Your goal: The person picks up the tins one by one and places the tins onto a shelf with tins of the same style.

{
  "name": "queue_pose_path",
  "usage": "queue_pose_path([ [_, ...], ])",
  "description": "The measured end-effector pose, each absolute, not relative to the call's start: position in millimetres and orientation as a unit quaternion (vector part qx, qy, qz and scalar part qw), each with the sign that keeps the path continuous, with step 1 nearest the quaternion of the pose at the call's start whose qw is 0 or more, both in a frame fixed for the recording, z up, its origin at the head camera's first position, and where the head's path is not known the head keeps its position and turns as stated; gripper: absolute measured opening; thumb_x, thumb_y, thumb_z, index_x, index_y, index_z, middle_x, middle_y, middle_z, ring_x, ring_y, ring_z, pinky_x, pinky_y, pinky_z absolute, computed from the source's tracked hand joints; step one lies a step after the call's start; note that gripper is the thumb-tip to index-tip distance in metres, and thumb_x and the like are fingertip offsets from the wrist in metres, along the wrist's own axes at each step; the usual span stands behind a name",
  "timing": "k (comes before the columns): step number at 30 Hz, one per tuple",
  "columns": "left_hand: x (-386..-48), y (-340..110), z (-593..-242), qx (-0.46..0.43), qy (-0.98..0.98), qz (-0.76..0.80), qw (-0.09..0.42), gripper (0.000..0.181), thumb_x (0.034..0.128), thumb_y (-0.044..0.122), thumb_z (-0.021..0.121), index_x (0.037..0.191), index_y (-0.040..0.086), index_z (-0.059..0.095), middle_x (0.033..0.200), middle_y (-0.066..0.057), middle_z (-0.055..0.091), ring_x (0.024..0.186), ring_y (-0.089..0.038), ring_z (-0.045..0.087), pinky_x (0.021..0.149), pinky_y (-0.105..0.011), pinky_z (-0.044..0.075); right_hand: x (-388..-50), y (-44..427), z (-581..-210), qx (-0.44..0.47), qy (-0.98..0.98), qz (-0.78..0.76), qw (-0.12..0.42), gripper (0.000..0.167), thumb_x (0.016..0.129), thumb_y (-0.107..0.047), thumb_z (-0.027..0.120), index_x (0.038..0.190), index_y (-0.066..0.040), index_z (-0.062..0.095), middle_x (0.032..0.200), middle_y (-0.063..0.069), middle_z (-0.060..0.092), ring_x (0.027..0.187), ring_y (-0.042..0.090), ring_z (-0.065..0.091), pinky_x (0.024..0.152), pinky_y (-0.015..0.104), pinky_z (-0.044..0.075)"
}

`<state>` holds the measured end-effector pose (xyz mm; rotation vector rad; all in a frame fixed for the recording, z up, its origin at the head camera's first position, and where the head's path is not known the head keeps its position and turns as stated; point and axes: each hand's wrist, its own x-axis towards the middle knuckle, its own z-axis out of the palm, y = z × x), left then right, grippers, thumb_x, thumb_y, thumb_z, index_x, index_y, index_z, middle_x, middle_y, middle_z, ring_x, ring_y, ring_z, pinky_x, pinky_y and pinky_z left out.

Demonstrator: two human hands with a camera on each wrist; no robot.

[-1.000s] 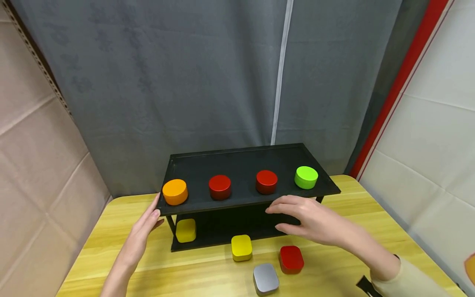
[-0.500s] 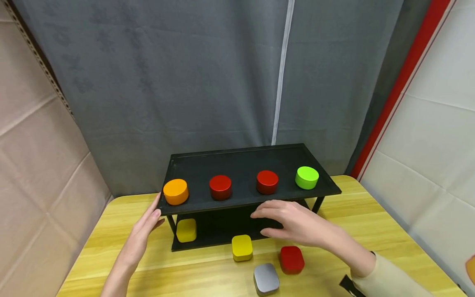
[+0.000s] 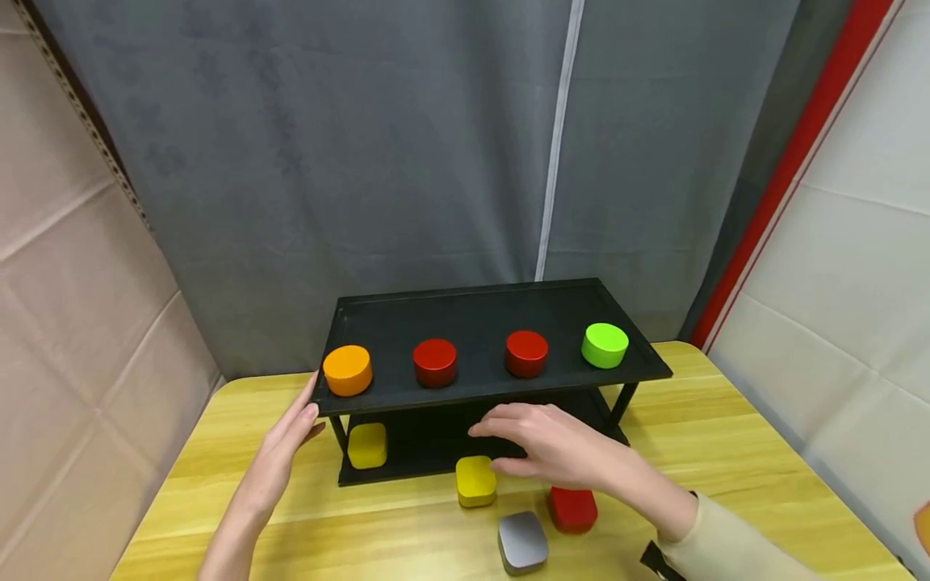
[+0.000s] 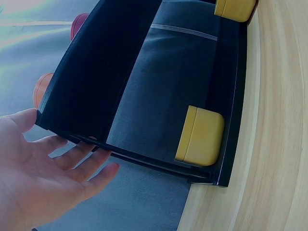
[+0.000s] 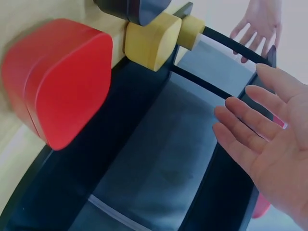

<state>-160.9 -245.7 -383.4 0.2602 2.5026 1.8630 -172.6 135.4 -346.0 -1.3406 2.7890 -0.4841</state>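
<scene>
A black two-tier shelf (image 3: 465, 311) stands on the wooden table. My left hand (image 3: 269, 468) touches its upper left corner, fingers fairly straight; in the left wrist view the thumb meets the top tier's edge and the fingers lie along the side. My right hand (image 3: 555, 444), holding nothing, hovers before the shelf with relaxed fingers, its thumb near a yellow rounded-square tin (image 3: 475, 486) on the table. Close by are a silver tin (image 3: 523, 541) and a red square tin (image 3: 574, 514), partly behind the right wrist. Another yellow tin (image 3: 367, 446) sits on the lower tier's left end.
Along the top tier's front stand an orange round tin (image 3: 348, 373), two red round tins, left (image 3: 436, 365) and right (image 3: 526, 355), and a green one (image 3: 605, 347). A grey curtain (image 3: 363, 161) hangs behind; pale panels flank the table.
My right hand has moved left across the shelf's front, toward the yellow tin on the table. My left hand has stayed at the shelf's corner, and the tins have kept their places.
</scene>
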Motion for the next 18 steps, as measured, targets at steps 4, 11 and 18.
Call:
queue_pose_path([
  [4,-159.7,-244.7,-383.3,0.092,0.799,0.594,-0.002,0.058,0.1131,0.041,0.033,0.166,0.027,0.014,0.176,-0.002,0.007,0.161,-0.023,0.013,0.101,-0.001,0.039,-173.5,130.1,-350.6,-0.419,0.896,-0.146,0.016,0.041,0.095,-0.030,0.075,0.135,-0.025,0.067,0.128,-0.006,0.070,0.105,0.008,0.068,0.090,0.022,0.060],
  [11,-159.2,-244.2,-382.7,0.098,0.798,0.594,-0.007,0.057,0.1133,0.039,0.033,0.166,0.027,0.015,0.176,-0.001,0.009,0.160,-0.030,0.013,0.103,-0.002,0.039,-179.4,121.4,-363.2,-0.408,0.903,-0.128,0.038,0.044,0.094,-0.033,0.075,0.137,-0.025,0.066,0.129,-0.003,0.070,0.104,0.010,0.070,0.089,0.025,0.061],
  [18,-157.8,-244.0,-382.6,0.096,0.803,0.589,-0.009,0.057,0.1131,0.040,0.033,0.166,0.028,0.015,0.176,0.000,0.009,0.160,-0.033,0.013,0.102,-0.001,0.039,-182.3,112.5,-374.3,-0.397,0.910,-0.102,0.060,0.048,0.095,-0.037,0.074,0.140,-0.025,0.064,0.135,0.000,0.069,0.112,0.015,0.069,0.092,0.033,0.061],
])
